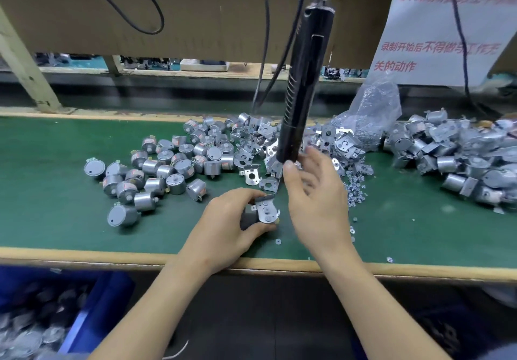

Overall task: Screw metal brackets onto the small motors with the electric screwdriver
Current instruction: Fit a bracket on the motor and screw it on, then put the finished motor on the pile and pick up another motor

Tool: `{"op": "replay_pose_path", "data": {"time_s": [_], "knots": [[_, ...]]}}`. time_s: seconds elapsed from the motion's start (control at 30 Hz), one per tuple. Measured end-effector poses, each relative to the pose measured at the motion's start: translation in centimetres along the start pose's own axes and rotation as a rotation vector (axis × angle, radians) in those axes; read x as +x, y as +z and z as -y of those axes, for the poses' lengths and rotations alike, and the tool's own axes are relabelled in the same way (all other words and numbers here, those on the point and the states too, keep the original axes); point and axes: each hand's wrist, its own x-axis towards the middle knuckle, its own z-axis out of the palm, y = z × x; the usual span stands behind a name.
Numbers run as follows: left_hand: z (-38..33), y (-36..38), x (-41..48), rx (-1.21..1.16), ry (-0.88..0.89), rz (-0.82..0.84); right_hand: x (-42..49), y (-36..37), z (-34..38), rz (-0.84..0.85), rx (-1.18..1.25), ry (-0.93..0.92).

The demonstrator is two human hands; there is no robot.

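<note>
At the near left, below the bench edge, a blue bin (92, 298) holds silvery parts too blurred to name. Above it lies the green mat (50, 191) of the bench.

On the near middle of the mat the left hand (223, 228) grips a small motor (247, 218), fingers curled over its body and thumb under it. A metal bracket (265, 207) sits on the motor's face, turned to the right. Just right of it the right hand (316, 197) is raised, with its thumb left of the lower end of the electric screwdriver (305, 80) and its fingers right of it. The hand is blurred, so I cannot tell whether it clasps the tool or only brackets it loosely. The screwdriver hangs from above, tilted, with its lower end over the brackets.

A few small screws or washers (355, 189) lie scattered on the mat right of the right hand.

Farther back, a heap of bare motors (167, 161) spreads at the left. A heap of loose brackets (251, 144) lies in the middle, behind the screwdriver's tip. A heap of motors with brackets fitted (453, 158) lies at the right.

Between the last two a clear plastic bag (375, 110) slumps open. It is packed with small silver pieces, and some spill from it onto the mat.

At the far right hangs a white sign (442, 32) with red characters, and black cables (145, 10) loop down at the far left.
</note>
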Motion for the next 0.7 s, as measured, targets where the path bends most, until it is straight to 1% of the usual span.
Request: {"op": "replay_pose_path", "data": {"time_s": [0.07,0.13,0.17,0.2,0.27,0.3,0.37,0.4,0.43,0.47,0.53,0.6,0.63,0.67,0.7], "knots": [[-0.7,-0.1,-0.2,-0.023,0.070,-0.047,-1.3,-0.8,-0.3,0.124,-0.049,0.099],[-1.5,-0.1,-0.2,-0.032,0.136,-0.092,-2.2,-1.4,-0.3,0.300,-0.110,0.129],[-1.7,-0.3,-0.3,-0.027,0.174,-0.086,-2.6,-1.7,-0.1,0.351,-0.084,0.140],[-1.6,-0.4,-0.4,-0.009,0.210,-0.049,-2.9,-2.0,-0.1,0.367,-0.004,0.178],[-0.6,-0.9,-0.5,0.101,0.215,0.050,-2.7,-3.3,0.0,0.329,0.267,0.356],[0.2,-1.3,-0.5,0.189,0.165,0.053,-2.2,-4.4,-0.1,0.280,0.385,0.436],[2.1,-1.9,-0.3,0.414,-0.014,-0.064,-0.7,-7.6,-0.8,0.123,0.564,0.551],[3.0,-2.2,-0.1,0.521,-0.123,-0.113,0.2,-9.5,-1.1,0.038,0.602,0.575],[3.8,-2.3,-0.1,0.591,-0.206,-0.127,1.2,-11.6,-1.3,-0.053,0.656,0.586],[4.5,-2.3,0.0,0.633,-0.242,-0.119,2.5,-13.6,-1.5,-0.151,0.710,0.579],[5.5,-2.2,0.0,0.668,-0.236,-0.110,4.7,-17.4,-1.6,-0.334,0.797,0.569],[5.8,-2.0,0.0,0.668,-0.217,-0.142,6.8,-20.5,-1.4,-0.442,0.925,0.523],[5.8,-1.9,0.0,0.668,-0.204,-0.170,8.0,-22.2,-1.2,-0.490,1.031,0.595],[5.8,-1.7,0.0,0.654,-0.188,-0.198,8.6,-23.6,-0.9,-0.516,1.066,0.555],[5.7,-1.6,-0.1,0.622,-0.178,-0.219,9.4,-24.8,-0.5,-0.634,1.086,0.524]]}}
